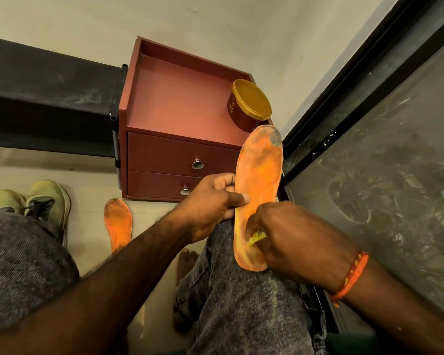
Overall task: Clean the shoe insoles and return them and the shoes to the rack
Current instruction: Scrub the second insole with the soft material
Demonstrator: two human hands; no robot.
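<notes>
Left hand [210, 201] pinches insole [258, 180] edge on knee, right hand [292, 234] clenches yellow cloth [256, 237] against it; lidded tub [250, 106] on cabinet [174, 103].

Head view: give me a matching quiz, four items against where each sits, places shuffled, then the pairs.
Items:
1. held insole
2. second insole
3. tub
4. shoes

Places:
A. on top of the red drawer unit
B. on the floor just in front of the drawer unit
C. on the floor at far left
D. on the person's knee, between left hand and right hand

Pairs: 1-D, 2-B, 3-A, 4-C
</notes>
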